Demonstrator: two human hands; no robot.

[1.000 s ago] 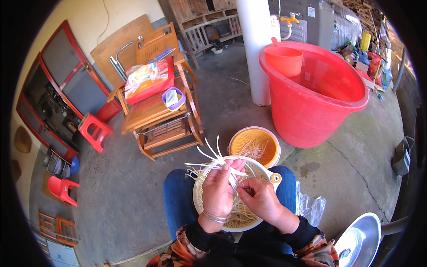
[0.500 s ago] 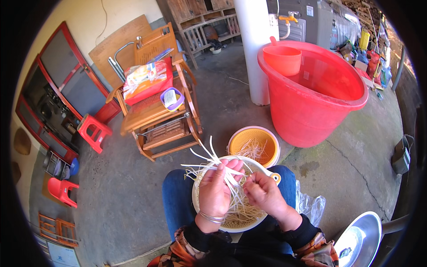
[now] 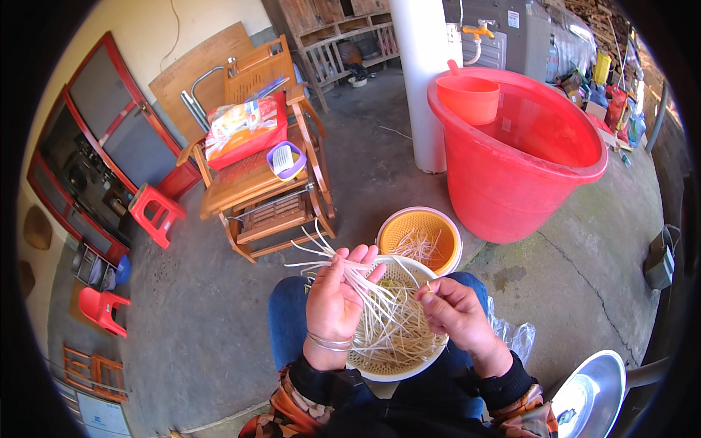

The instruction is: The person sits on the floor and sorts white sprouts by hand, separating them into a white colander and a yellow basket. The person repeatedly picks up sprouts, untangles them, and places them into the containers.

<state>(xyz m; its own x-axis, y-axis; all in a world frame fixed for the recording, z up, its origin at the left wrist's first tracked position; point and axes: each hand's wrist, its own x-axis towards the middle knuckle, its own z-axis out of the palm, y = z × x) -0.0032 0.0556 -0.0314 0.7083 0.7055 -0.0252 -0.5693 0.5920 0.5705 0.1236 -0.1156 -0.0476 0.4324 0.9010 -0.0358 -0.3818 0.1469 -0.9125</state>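
My left hand holds a bundle of long, thin white stems between thumb and palm, its fingers partly spread. The bundle's ends fan out past the thumb to the left and hang down to the right. To the right, my right hand pinches thumb and forefinger on the tip of what looks like one thin stem. Both hands are above a white colander on my lap, filled with a tangle of pale, yellowish stems. Just beyond it, an orange basket inside a pale basin holds short pinkish-white pieces.
A large red tub with a red scoop stands ahead right, beside a white pillar. A wooden chair carries bags and a purple bowl. A metal basin is at lower right, near a clear plastic bag.
My hands have moved apart: the left shifted left with the bundle, the right moved slightly right. More of the colander's stems now show between them.
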